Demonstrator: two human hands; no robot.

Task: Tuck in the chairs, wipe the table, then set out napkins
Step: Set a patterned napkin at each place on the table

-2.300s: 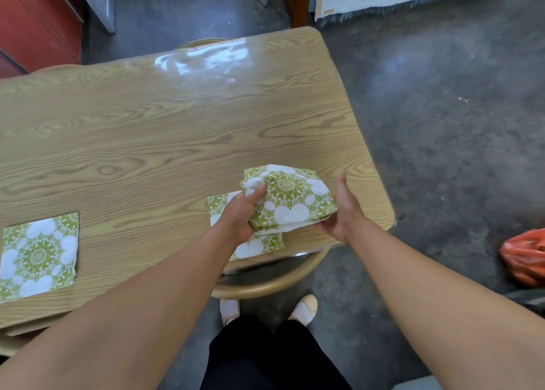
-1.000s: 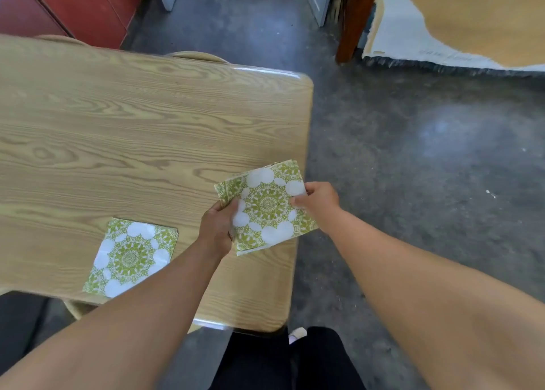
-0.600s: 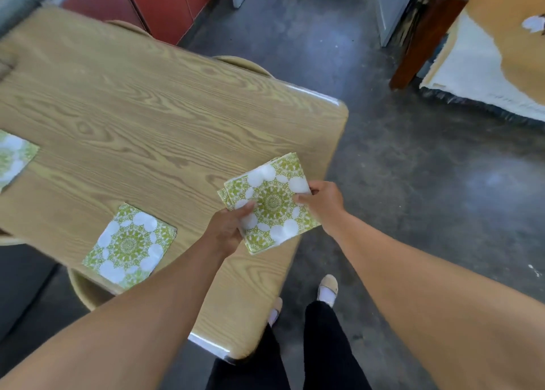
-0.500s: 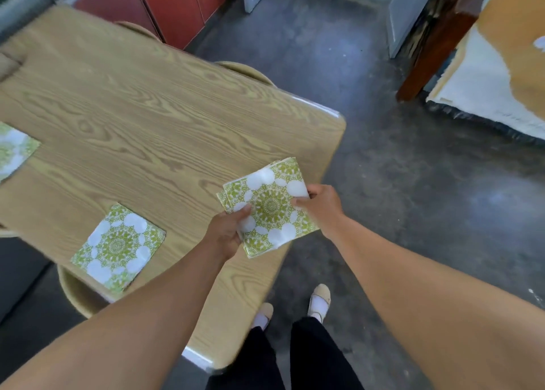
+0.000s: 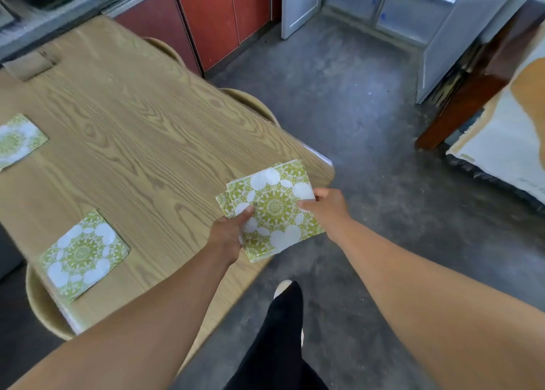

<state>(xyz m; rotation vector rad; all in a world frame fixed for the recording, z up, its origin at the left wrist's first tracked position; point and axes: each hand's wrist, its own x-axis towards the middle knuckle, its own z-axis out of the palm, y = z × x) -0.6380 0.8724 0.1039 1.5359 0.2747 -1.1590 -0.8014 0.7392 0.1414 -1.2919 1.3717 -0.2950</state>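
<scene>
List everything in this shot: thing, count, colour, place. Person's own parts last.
table: one, light wood, left half of view
laid napkins: two, green and white, flat on the table, one near edge, one far left
napkin stack: one, green and white, held over the table's right end
chairs: three backs showing, tan, tucked against the table
cabinets: several doors, red, behind the table
floor: one, grey, right
left-hand grip: one, bare, holds the stack's left edge
right-hand grip: one, bare, pinches the stack's right edge
trousers: one pair, black, bottom centre

My left grip (image 5: 228, 236) thumb-pinching the napkin stack (image 5: 274, 206) at 8 o'clock, right grip (image 5: 327, 209) pinching at 3 o'clock, forearms outstretched
</scene>
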